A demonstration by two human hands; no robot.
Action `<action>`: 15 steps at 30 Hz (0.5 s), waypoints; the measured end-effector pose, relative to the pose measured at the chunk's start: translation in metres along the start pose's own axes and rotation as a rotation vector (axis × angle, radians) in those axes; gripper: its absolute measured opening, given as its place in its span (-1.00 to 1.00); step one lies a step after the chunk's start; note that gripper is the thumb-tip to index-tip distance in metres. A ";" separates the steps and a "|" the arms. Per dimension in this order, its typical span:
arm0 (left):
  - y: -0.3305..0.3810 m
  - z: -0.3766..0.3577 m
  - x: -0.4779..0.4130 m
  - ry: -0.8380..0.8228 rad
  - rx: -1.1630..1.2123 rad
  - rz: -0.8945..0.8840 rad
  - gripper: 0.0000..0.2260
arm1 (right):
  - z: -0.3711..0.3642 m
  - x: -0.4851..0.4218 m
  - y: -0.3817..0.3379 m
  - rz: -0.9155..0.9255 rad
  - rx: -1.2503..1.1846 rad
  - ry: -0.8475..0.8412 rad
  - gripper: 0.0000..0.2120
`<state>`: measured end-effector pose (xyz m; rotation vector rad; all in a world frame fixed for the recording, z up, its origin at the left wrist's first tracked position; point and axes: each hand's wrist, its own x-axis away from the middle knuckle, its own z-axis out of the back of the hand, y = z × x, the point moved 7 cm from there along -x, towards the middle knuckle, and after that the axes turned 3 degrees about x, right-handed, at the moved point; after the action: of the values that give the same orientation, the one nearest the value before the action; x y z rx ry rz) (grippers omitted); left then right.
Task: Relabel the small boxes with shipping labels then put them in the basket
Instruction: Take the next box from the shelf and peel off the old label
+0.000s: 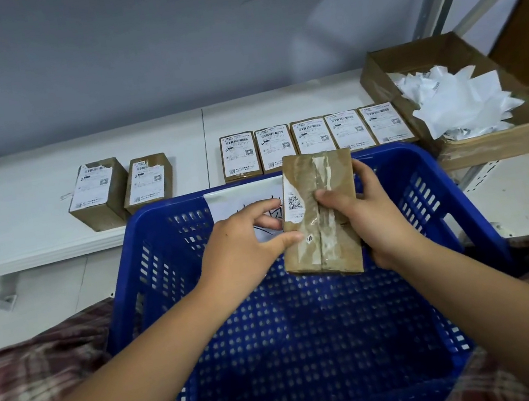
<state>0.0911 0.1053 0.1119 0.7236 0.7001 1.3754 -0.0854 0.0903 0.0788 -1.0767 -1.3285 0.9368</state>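
Note:
I hold a small taped brown box (325, 187) above the blue plastic basket (314, 348). A strip of white label with a QR code remains on its left part. My right hand (366, 215) grips the box from the right, thumb on top. My left hand (245, 241) touches the box's left edge with thumb and fingertips near that label strip. Several labelled boxes (312, 139) lie in a row on the white shelf behind the basket. Two more labelled boxes (122, 188) stand to the left.
An open cardboard carton (503, 141) at the right holds crumpled white label scraps (455, 100). A white paper sheet (241, 197) hangs on the basket's far wall. The white shelf (29, 192) runs along the grey wall. The basket rests against my plaid-clothed lap.

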 end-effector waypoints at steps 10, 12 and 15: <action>0.008 0.021 -0.005 0.123 -0.102 -0.203 -0.63 | -0.023 0.016 -0.006 0.068 0.043 -0.143 -0.32; 0.009 0.024 -0.004 0.163 -0.152 -0.245 -0.67 | -0.022 0.016 -0.006 0.060 0.015 -0.133 -0.36; 0.010 0.027 -0.004 0.210 -0.172 -0.277 -0.69 | -0.020 0.017 -0.005 0.057 -0.011 -0.126 -0.40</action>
<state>0.1059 0.1003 0.1366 0.3339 0.8039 1.2474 -0.0647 0.1040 0.0896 -1.0833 -1.4139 1.0547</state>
